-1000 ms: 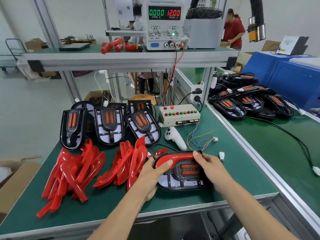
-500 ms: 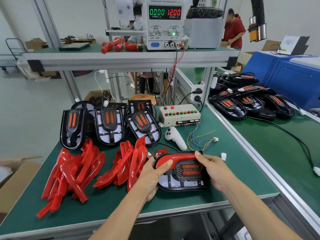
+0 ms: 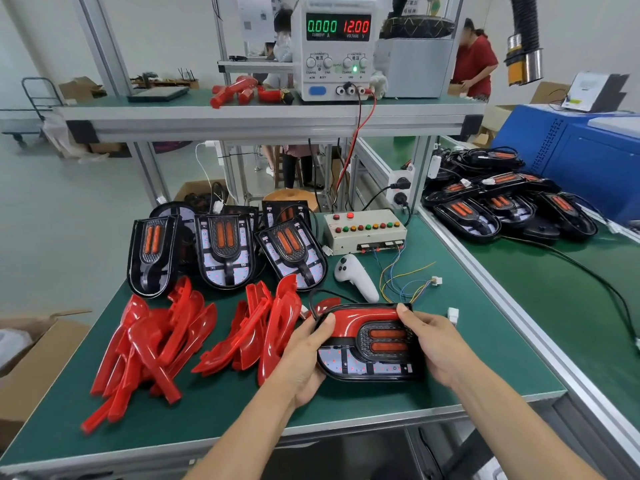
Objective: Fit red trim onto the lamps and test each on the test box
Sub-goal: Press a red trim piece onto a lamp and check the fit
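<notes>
A green-topped workbench (image 3: 207, 407) with aluminium edging stands on a pale grey-green floor (image 3: 69, 209). An upper shelf (image 3: 242, 116) on aluminium posts spans it. A second green bench (image 3: 561, 289) adjoins at the right, beside a blue cabinet (image 3: 588, 161). Cardboard boxes (image 3: 31, 362) sit at the left; a trolley (image 3: 34, 109) stands by the white wall (image 3: 41, 36). A black extraction hose (image 3: 524, 36) hangs overhead.

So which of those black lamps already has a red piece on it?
The lamp held in both hands, nearest the front edge. Red trim covers its top; the others show none.
</notes>
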The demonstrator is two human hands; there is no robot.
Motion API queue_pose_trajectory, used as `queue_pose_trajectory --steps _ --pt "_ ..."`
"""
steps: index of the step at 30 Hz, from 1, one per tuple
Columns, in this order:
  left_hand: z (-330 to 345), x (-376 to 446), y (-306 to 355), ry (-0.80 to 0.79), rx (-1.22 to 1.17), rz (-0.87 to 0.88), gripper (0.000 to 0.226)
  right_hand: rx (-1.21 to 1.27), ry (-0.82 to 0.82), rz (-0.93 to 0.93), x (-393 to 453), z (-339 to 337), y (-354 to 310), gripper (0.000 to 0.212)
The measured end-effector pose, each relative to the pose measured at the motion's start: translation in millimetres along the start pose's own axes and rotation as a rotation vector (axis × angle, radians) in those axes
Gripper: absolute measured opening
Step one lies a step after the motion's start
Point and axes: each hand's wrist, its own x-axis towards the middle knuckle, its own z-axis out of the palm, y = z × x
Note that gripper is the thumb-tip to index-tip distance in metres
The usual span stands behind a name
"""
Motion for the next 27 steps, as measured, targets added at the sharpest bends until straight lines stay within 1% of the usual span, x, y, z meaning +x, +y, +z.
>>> queue_pose_trajectory --steps 6,11,13,14,16,17,18,19,20,21,22,24,26,27 --pt "1 1 1 0.008 -0.039 0.002 0.044 -0.037 0.008 -0.018 -2 -1 -2 0.035" --pt "1 -1 2 0.008 -0.013 0.022 0.042 -0.019 -0.002 0.01 -7 1 -4 0.034" --pt "1 -1 2 0.011 0.009 0.028 0.042 -0.089 0.004 0.01 -8 0 -5 0.034" --pt "1 -1 2 0.015 0.015 0.026 0.041 -0.189 0.019 -0.006 -8 -1 -7 0.033" --pt "1 0 2 0.023 0.012 0.02 0.038 -0.54 0.107 -0.132 -4 -5 -13 0.037" --pt "1 1 3 0.024 0.012 0.02 0.037 -0.732 0.156 -0.245 -3 -5 -18 0.046" --pt "1 2 3 0.021 0.016 0.025 0.036 -0.898 0.156 -0.378 -4 -1 -23 0.059" --pt "2 3 3 0.018 0.019 0.033 0.038 -1.045 0.105 -0.495 -6 7 -27 0.07" --pt "3 4 3 0.014 0.021 0.041 0.041 -1.19 0.029 -0.575 -7 17 -31 0.077" --pt "4 4 3 0.012 0.021 0.046 0.044 -1.321 -0.051 -0.611 -7 28 -33 0.08" --pt "5 4 3 0.017 0.021 0.043 0.047 -1.412 -0.116 -0.608 -6 38 -34 0.079" --pt "5 4 2 0.042 -0.025 0.013 0.049 -1.473 -0.173 -0.545 -5 52 -38 0.07" --pt "3 3 2 0.026 -0.126 -0.028 0.047 -1.457 -0.188 -0.472 0 55 -46 0.069" --pt "2 2 1 0.006 -0.16 -0.025 0.047 -1.412 -0.205 -0.431 3 54 -48 0.07"
